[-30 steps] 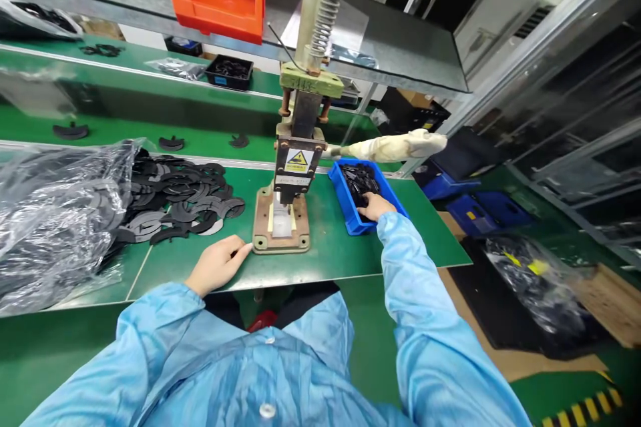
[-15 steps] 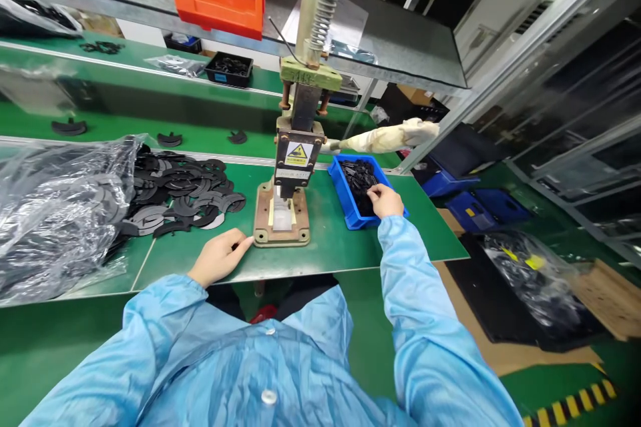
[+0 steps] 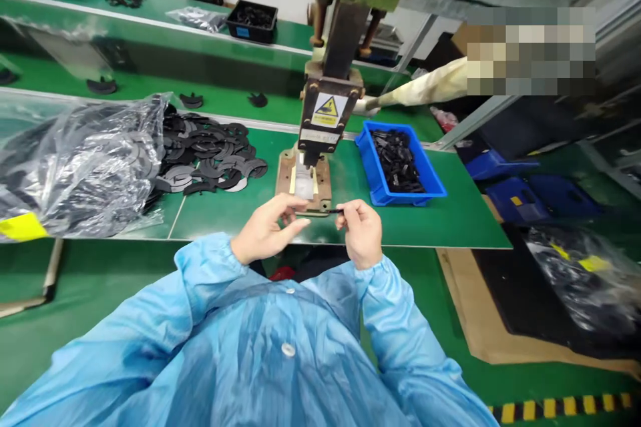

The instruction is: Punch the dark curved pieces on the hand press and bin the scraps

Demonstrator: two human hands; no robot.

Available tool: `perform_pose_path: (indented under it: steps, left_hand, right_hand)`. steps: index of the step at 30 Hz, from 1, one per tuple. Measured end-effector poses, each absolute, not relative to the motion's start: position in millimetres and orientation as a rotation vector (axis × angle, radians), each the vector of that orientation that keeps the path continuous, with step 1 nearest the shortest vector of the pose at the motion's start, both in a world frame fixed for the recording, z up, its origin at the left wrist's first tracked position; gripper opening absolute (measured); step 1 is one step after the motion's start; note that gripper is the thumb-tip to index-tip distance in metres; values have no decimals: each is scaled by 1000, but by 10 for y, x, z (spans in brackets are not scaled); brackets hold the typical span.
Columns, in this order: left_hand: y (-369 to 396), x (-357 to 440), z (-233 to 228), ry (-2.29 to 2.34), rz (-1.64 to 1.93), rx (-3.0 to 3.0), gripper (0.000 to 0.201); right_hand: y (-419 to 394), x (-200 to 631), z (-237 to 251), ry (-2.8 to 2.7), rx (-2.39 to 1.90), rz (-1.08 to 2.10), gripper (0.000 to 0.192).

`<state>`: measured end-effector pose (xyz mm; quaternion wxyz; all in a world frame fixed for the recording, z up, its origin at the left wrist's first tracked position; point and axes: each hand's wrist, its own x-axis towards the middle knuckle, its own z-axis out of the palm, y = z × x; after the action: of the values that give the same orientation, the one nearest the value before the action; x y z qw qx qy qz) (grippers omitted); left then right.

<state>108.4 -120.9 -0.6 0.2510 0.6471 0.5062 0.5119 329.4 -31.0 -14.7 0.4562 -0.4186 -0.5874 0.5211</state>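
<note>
My right hand (image 3: 361,230) is closed in a pinch on a small, thin black part (image 3: 334,211), whose end points left toward my other hand. My left hand (image 3: 273,227) is open, thumb and fingers apart, in front of the base plate (image 3: 324,180) of a hand press (image 3: 328,97). A pale block (image 3: 303,180) sits on that plate beneath the press ram. To the right stands a blue bin (image 3: 378,198) holding many small black parts (image 3: 398,160).
Curved black pieces (image 3: 215,153) lie piled at left, spilling from a clear plastic bag (image 3: 100,167). The press lever (image 3: 425,90) reaches right above the blue bin. Behind are a green conveyor surface (image 3: 150,90) and a black bin (image 3: 252,21).
My right hand has left the blue bin with a small black part and come in front of the press. My left hand has lifted off the table edge and moved right. The view has shifted.
</note>
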Motion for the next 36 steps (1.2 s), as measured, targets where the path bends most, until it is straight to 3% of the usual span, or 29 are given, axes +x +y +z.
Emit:
perform_pose_path:
  steps: [6,15,24,31,36]
  left_hand:
    - [-1313,1191,29,1273,1368,1906,27]
    - [-1377,1210,42,1246,1270,1773,23]
    - [-1233,1205,1,927,1017,930,43]
    - [-1101,1168,-29,830,990,866,45]
    - [-812,967,-161,986,1297,1006,57]
  right_hand:
    - [-638,3160,-271,-1416,-950,1506,39]
    - [-673,3131,-293,-1469,-946,1518,44]
    - [-635,3159,-155,-1698,-911,1437,35]
    - [-434,3178,93,-1970,-793,1242,26]
    - [-98,3369,409,-1963,-808,988,29]
